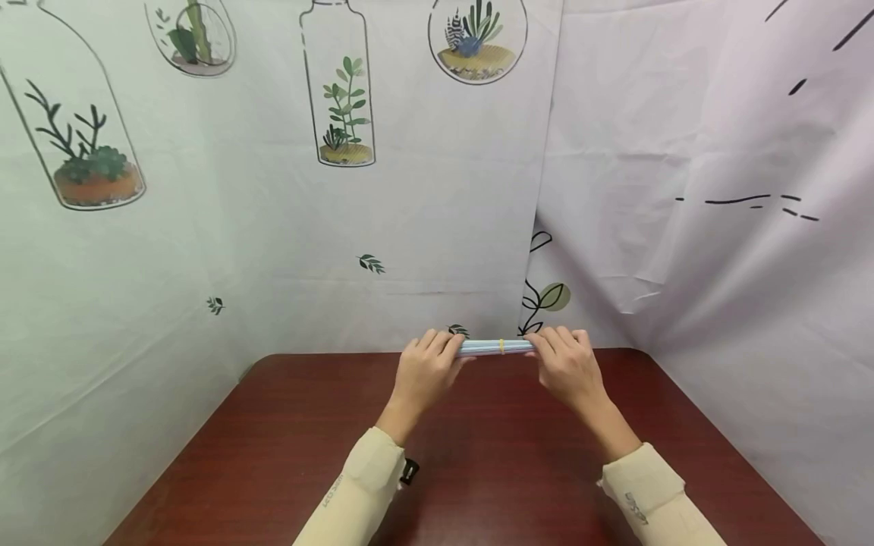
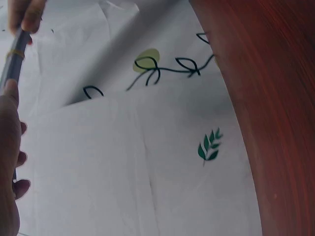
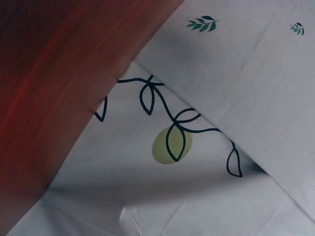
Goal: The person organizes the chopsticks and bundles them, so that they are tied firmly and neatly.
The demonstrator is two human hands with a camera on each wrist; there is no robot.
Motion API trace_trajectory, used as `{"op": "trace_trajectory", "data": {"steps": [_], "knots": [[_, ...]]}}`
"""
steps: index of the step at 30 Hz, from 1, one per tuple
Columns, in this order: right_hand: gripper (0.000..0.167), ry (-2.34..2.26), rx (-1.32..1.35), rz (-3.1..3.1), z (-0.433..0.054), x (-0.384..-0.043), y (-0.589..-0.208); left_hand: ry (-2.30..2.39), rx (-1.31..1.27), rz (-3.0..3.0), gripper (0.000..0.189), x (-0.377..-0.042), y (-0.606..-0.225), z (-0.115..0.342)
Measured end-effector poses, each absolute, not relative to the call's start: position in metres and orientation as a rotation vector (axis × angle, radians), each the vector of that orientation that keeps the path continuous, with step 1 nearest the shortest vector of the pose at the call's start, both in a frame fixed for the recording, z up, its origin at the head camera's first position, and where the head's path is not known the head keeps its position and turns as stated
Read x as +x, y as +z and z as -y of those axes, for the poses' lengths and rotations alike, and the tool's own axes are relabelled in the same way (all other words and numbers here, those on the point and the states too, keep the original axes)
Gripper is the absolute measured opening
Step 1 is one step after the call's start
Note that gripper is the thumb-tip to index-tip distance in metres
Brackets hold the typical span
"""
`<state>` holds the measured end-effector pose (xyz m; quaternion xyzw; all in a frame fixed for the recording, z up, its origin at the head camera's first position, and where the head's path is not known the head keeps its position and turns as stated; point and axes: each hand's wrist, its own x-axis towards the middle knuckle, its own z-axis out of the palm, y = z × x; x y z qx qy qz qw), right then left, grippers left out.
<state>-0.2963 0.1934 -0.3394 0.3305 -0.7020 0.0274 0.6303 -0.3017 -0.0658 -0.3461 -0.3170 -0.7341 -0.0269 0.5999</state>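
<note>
Both hands hold a slim, pale blue bundle [image 1: 481,348] of thin lengths level above the far part of the table, one hand at each end. A yellow band [image 1: 501,346] circles it between them. My left hand [image 1: 425,369] has its fingers curled over the left end, and my right hand [image 1: 568,365] grips the right end. In the left wrist view the bundle [image 2: 15,66] runs along the left edge, with the left hand [image 2: 7,147] below and the right hand [image 2: 29,12] above. Neither hand shows in the right wrist view.
A dark red wooden table [image 1: 492,455] lies under the arms. White curtains [image 1: 273,227] printed with plants and jars hang behind it and along both sides, close to the table edges. A small black object [image 1: 409,471] shows beside the left sleeve.
</note>
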Motion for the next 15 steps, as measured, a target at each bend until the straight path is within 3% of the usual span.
{"op": "trace_trajectory", "data": {"steps": [9, 15], "knots": [[0.032, 0.08, 0.744, 1.571, -0.189, -0.295, -0.347, -0.135, -0.879, 1.546, 0.026, -0.311, -0.351, 0.074], [0.028, 0.087, 0.707, 1.573, -0.184, -0.296, -0.353, -0.202, -0.813, 1.542, 0.037, -0.311, -0.352, 0.067]]}}
